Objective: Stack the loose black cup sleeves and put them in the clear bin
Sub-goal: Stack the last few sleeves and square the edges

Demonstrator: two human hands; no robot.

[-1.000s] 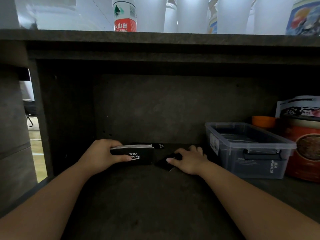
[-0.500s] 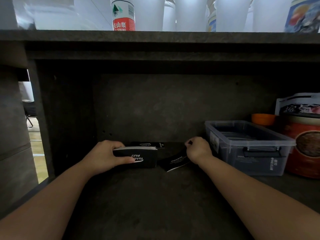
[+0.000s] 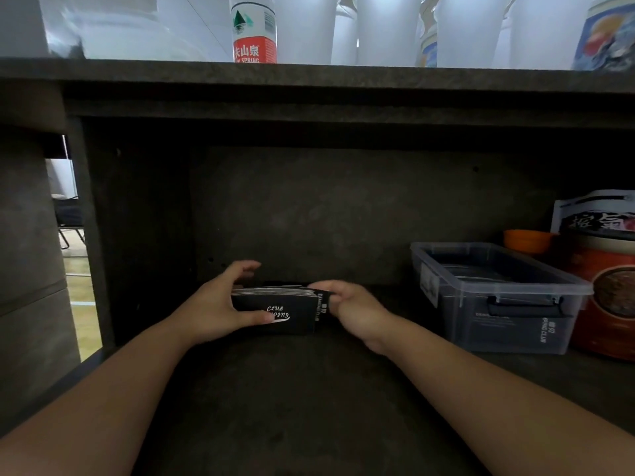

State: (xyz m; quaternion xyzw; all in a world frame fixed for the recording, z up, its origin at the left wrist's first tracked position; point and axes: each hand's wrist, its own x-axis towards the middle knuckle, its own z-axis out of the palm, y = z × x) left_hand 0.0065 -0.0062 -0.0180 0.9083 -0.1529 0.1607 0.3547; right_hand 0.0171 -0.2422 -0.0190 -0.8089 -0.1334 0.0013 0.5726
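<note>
A stack of flat black cup sleeves point(image 3: 275, 312) with white lettering stands on edge on the dark shelf. My left hand point(image 3: 220, 304) holds its left end, thumb across the front face and fingers lifted above the back. My right hand point(image 3: 354, 309) pinches one more black sleeve point(image 3: 323, 305) and holds it against the stack's right end. The clear bin point(image 3: 498, 297) stands to the right of my hands with its top open; some dark contents show through its walls.
An orange-red tin point(image 3: 608, 297) and an orange lid point(image 3: 525, 240) stand right of the bin. The shelf's back wall is close behind the stack. On the counter above stand a water bottle point(image 3: 254, 32) and several white cups point(image 3: 388, 29).
My right hand picked the loose sleeve off the shelf and carried it left to the stack. My left hand's fingers lifted off the stack's top.
</note>
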